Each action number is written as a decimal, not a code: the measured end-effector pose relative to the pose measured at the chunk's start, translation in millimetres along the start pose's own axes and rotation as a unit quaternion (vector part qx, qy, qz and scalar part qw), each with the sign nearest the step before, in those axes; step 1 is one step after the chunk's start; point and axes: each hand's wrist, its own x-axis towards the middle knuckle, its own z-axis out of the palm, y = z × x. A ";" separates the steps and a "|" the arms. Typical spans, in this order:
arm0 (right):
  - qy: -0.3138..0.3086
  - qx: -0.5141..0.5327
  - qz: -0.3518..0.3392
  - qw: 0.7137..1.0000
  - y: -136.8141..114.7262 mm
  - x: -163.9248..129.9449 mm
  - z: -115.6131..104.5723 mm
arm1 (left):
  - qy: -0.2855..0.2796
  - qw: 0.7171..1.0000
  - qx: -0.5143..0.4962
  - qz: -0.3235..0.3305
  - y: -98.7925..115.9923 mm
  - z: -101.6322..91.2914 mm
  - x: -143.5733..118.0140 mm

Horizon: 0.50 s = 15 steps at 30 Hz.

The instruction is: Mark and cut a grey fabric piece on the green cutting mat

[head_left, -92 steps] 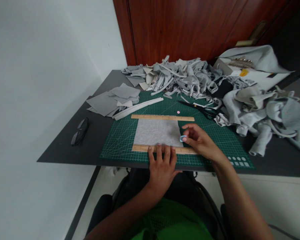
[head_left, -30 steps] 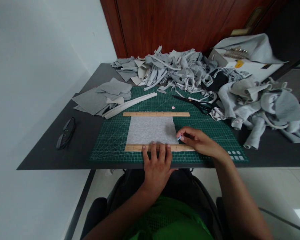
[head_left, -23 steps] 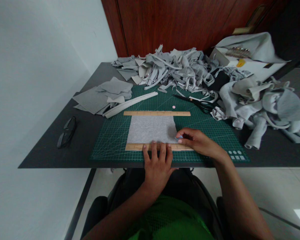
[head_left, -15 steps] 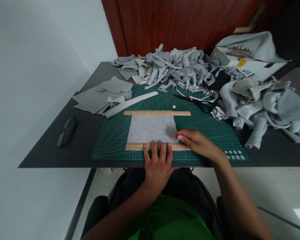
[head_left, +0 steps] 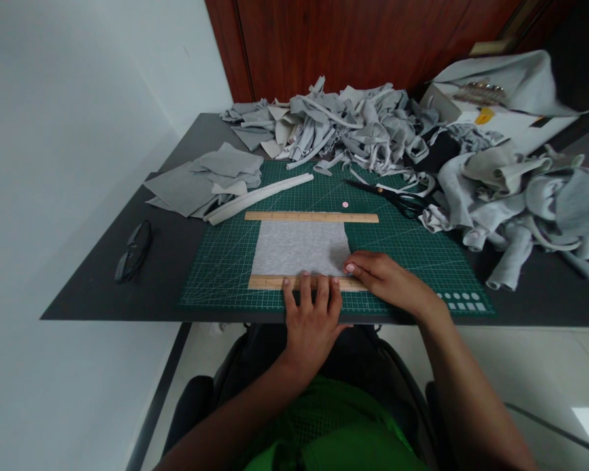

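Cutting mat (head_left: 422, 261) is showing dark green with a pale grid; on it, fabric piece (head_left: 299, 247) is showing light grey, rulers (head_left: 311, 216) tan; desk (head_left: 177, 261) beneath, charcoal.

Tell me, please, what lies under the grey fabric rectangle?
The grey fabric rectangle lies on the green cutting mat; its near edge tucks under a wooden ruler. Anything beneath the cloth is hidden.

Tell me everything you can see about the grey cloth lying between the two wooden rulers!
The grey cloth is a flat, pale, speckled piece, roughly rectangular, with a slightly slanted right edge. It looks soft, like knit fabric. It lies smooth on the green cutting mat, between the far ruler and the near ruler. The left hand presses the near ruler along its bottom edge. The right hand rests at its lower right corner, fingers at the cloth's edge.
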 end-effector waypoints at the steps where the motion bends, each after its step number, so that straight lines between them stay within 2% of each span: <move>1: 0.000 -0.005 0.002 1.000 -0.4 0.2 0.3 | 0.000 1.000 0.000 -0.001 0.0 0.2 -0.2; 15: -0.011 -0.015 -0.002 1.000 0.7 0.9 1.1 | -0.005 1.000 0.006 -0.002 0.0 -0.5 -0.2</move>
